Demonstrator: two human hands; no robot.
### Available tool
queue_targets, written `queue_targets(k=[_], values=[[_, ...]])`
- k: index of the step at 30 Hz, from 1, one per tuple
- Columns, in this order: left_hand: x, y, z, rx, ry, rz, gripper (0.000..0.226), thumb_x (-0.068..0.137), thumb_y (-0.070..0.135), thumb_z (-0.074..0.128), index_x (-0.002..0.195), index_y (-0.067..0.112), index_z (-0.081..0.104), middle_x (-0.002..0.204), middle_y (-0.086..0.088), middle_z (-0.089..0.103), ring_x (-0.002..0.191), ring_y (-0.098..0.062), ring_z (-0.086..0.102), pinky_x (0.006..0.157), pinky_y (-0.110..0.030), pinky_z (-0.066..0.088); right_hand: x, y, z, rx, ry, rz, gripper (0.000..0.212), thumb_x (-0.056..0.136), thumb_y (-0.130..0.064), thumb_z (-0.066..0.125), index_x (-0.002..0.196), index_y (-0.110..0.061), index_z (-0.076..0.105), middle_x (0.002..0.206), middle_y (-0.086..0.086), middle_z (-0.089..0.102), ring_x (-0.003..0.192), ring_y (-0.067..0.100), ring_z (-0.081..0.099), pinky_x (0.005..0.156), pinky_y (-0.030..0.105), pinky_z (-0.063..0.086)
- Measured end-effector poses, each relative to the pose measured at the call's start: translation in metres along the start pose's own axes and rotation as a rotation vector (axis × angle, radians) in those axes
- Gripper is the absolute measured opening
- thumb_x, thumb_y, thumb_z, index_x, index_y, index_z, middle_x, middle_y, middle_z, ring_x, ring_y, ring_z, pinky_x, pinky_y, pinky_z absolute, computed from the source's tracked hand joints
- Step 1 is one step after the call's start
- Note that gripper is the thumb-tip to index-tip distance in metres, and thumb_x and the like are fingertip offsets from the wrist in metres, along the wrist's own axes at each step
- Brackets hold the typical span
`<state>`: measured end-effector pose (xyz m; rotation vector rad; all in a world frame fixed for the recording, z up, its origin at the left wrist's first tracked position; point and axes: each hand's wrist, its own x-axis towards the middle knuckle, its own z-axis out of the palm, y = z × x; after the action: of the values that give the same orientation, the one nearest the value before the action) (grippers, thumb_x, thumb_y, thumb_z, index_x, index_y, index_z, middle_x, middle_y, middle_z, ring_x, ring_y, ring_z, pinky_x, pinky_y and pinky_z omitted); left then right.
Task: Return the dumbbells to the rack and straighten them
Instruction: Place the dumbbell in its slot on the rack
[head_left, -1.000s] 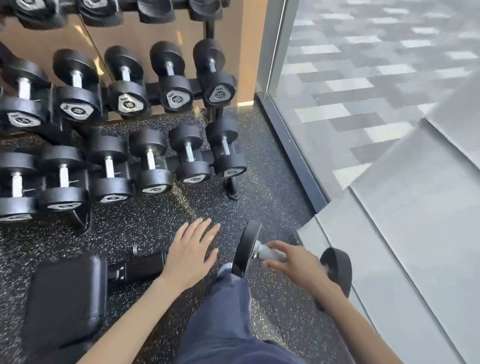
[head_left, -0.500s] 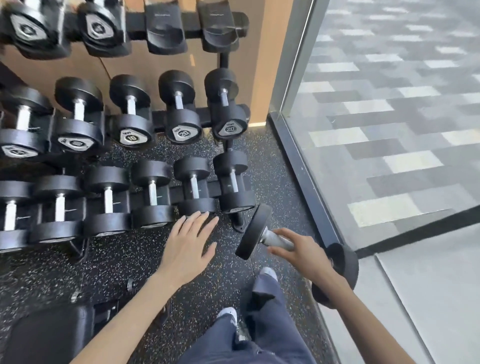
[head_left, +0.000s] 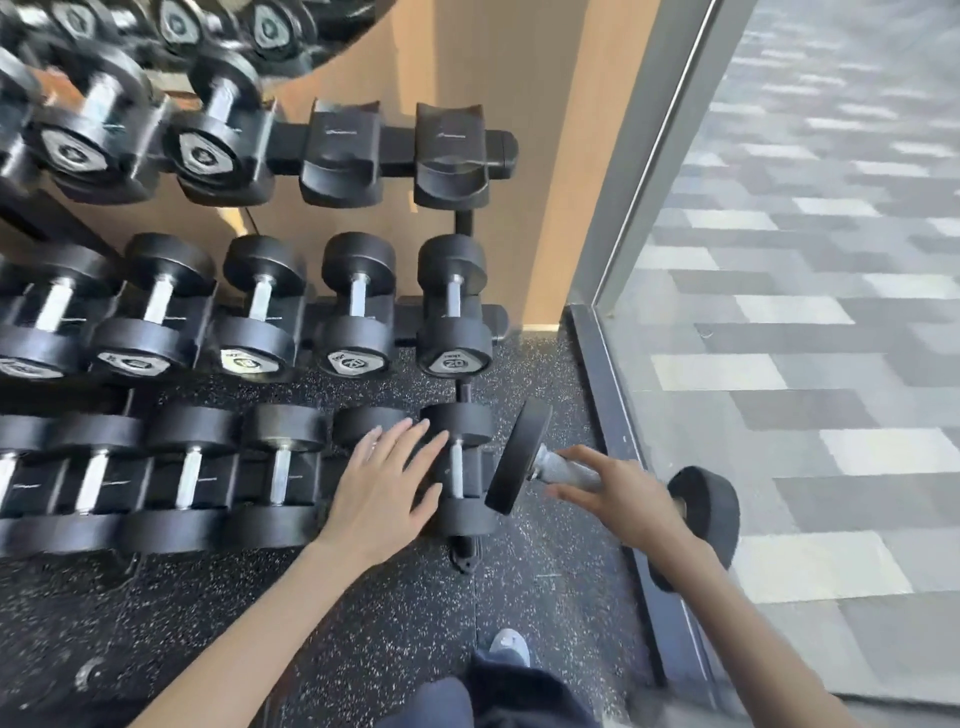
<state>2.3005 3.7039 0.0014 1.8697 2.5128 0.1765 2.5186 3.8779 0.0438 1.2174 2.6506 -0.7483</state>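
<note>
My right hand (head_left: 621, 496) grips the metal handle of a black dumbbell (head_left: 519, 457) and holds it in the air, just right of the rack's bottom row. Its near head (head_left: 706, 519) shows behind my wrist. My left hand (head_left: 387, 480) is spread flat, fingers straight, in front of the second dumbbell from the right in the bottom row; whether it touches is unclear. The three-tier black rack (head_left: 395, 150) holds rows of black dumbbells. Two saddles at the top tier's right end, one (head_left: 340, 150) and the other (head_left: 452, 150), stand empty.
A glass wall with a grey frame (head_left: 613, 415) runs close on the right, next to the held dumbbell. A tan wall (head_left: 498, 62) stands behind the rack. The floor (head_left: 311, 649) is black speckled rubber. My shoe (head_left: 511, 647) and trouser leg show at the bottom.
I have come closer to the rack and the view has tilted up. The held dumbbell has risen from near the floor to beside the bottom row. My left hand has reached the bottom row.
</note>
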Motion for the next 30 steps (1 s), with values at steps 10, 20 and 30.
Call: queue_targets(k=[10, 20, 30], values=[[0.115, 0.009, 0.005, 0.002, 0.016, -0.041, 0.056, 0.091, 0.043, 0.033, 0.136, 0.015, 0.051, 0.137, -0.009, 0.052, 0.129, -0.026, 0.045, 0.11, -0.042, 0.023, 0.105, 0.044, -0.063, -0.041, -0.026, -0.1, 0.058, 0.076, -0.072, 0.05, 0.127, -0.045, 0.044, 0.098, 0.0, 0.068, 0.09, 0.023, 0.062, 0.07, 0.033, 0.046], [0.252, -0.026, 0.003, -0.01, 0.066, -0.119, 0.056, 0.091, 0.042, 0.035, 0.139, 0.017, 0.047, 0.14, -0.008, 0.05, 0.132, -0.026, 0.042, 0.109, -0.047, 0.028, 0.255, 0.041, -0.129, -0.144, -0.014, -0.244, 0.057, 0.078, -0.071, 0.047, 0.128, -0.043, 0.043, 0.09, 0.0, 0.067, 0.09, 0.028, 0.063, 0.071, 0.035, 0.049], [0.335, -0.055, -0.004, 0.042, 0.172, -0.299, 0.054, 0.091, 0.039, 0.036, 0.137, 0.013, 0.049, 0.135, -0.011, 0.053, 0.128, -0.029, 0.045, 0.108, -0.048, 0.031, 0.384, 0.027, -0.187, -0.198, -0.086, -0.48, 0.062, 0.079, -0.068, 0.048, 0.132, -0.035, 0.043, 0.061, -0.012, 0.052, 0.083, 0.023, 0.063, 0.072, 0.033, 0.05]])
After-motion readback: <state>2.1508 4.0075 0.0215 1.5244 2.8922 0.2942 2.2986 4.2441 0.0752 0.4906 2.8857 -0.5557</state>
